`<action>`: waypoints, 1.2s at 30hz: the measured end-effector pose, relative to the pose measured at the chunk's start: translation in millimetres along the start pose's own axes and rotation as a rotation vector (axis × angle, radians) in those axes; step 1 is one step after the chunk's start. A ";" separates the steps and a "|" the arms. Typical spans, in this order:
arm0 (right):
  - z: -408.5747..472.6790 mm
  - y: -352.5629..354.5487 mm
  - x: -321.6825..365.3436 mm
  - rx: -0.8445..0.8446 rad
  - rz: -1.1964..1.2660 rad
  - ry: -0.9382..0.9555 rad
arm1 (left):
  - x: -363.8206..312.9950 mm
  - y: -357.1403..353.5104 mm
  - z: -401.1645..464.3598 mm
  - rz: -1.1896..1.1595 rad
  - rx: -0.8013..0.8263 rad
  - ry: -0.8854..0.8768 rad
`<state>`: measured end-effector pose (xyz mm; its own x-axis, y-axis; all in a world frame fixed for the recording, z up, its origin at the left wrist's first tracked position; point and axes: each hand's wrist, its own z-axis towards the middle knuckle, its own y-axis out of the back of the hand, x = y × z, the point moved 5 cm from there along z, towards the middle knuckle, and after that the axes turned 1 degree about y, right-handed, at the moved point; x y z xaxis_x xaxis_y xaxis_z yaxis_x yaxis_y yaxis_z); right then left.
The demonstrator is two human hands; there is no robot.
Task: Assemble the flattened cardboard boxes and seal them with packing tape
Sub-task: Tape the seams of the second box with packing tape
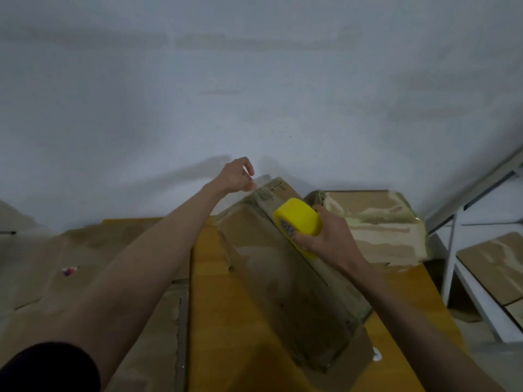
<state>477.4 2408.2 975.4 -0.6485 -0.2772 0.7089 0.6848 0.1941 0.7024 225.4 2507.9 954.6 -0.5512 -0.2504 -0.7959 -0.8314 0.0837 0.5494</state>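
A cardboard box (285, 267) lies mid-frame on a yellow table (226, 321), a taped box (376, 224) just behind at right. The right hand (328, 236) grips a yellow tape roll (298, 219); the left hand (236, 176) pinches at the box's far corner, arm outstretched.

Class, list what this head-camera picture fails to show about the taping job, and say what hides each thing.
- Tape strand: whether the left hand pinches a tape end at the box far edge; blur.
- Tape roll core label: too small, partly behind the right hand.
- Box's near end: its own raised flap blocks it.
- Second box markings: blurred.
- Right shelf contents: cut by the frame edge.
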 end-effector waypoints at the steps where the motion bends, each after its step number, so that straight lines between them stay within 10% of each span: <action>1: 6.9 -3.5 1.8 -0.002 -0.010 -0.004 | 3.5 -0.8 7.8 -0.019 0.016 0.010; 27: 74.8 -43.3 3.0 0.141 -0.058 -0.209 | 81.0 -29.2 71.0 0.009 0.145 0.129; 36: 69.2 -45.1 -5.9 0.120 -0.051 -0.223 | 71.6 -27.6 49.7 0.113 -0.107 -0.046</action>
<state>427.3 2466.2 944.0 -0.7476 -0.0774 0.6596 0.6137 0.2992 0.7306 205.4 2535.6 869.8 -0.6454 -0.2010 -0.7369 -0.7529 0.0048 0.6581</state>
